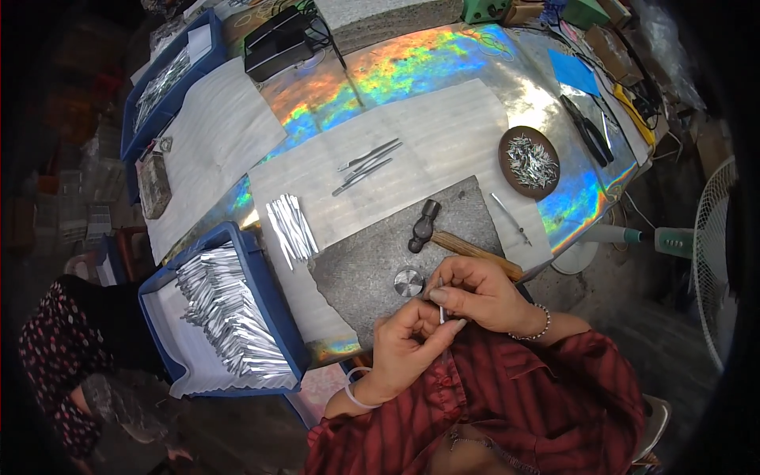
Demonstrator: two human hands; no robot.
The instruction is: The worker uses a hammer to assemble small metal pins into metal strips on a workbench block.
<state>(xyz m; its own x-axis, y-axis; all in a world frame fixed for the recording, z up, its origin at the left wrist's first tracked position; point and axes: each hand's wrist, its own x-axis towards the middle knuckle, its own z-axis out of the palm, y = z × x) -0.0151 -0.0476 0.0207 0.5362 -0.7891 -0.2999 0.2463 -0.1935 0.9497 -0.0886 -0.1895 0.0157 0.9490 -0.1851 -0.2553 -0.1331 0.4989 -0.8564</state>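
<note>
Close to my body, both hands pinch a slim silvery metal piece [442,312] held upright. My left hand [405,346] grips it low between thumb and fingers. My right hand [484,296] closes on its upper part. Fingers cover much of the piece, so its kind cannot be made out. Just beyond my hands, a round metal block [408,282] rests on a grey plate [356,286]. A ball-peen hammer [425,225] lies there too, its wooden handle running toward my right forearm. Left of the plate is a bunch of slim silvery pieces [292,229].
A blue bin [294,348] full of silvery pieces stands at left; another blue bin [207,49] is farther back. At right are a brown bowl [507,168] of small metal pins, a thin pointed tool [511,217], black-handled pliers [587,131] and a fan [716,261]. Someone sits at far left.
</note>
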